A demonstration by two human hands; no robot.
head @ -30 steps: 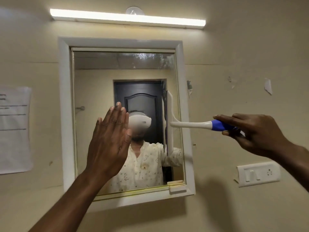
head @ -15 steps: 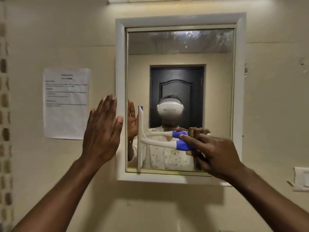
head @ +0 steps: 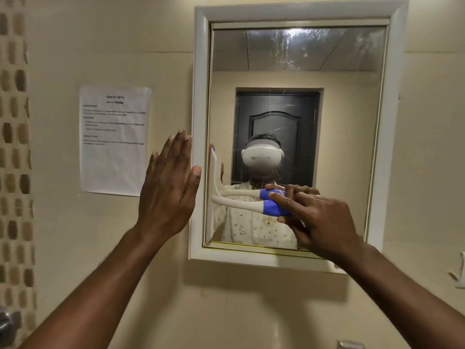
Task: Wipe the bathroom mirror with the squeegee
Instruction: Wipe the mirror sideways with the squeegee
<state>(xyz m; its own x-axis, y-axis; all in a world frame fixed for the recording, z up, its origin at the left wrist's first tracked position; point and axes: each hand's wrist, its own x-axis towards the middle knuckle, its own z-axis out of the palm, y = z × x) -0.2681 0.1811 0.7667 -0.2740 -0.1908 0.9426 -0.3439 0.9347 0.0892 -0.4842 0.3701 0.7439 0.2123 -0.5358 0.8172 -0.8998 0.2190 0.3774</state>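
**Squeegee blade stands at the mirror's left edge**

At the far left a strip of brown mosaic tile (head: 15, 157) runs down the wall, with a bit of metal fitting (head: 7, 323) at the lower corner. To the right of it a printed paper sheet (head: 114, 141) is stuck to the beige wall, close to the mirror's frame.

The left hand (head: 168, 195) is raised flat, fingers open and straight, holding nothing. It sits between the sheet and the mirror, its thumb overlapping the white frame (head: 200, 96) on the left side; whether the palm touches the wall cannot be told.

The mirror (head: 297, 71) hangs upright inside the frame, with streaks across its upper part. The squeegee (head: 239, 204) lies against the glass low on the left: its white blade stands vertical right beside the left frame edge, and the handle reaches right to a blue grip. The right hand (head: 319, 220) is closed around that blue grip, index finger stretched along it, and it covers the mirror's lower right part.

At the far right edge a white wall fitting (head: 459, 273) shows partly.
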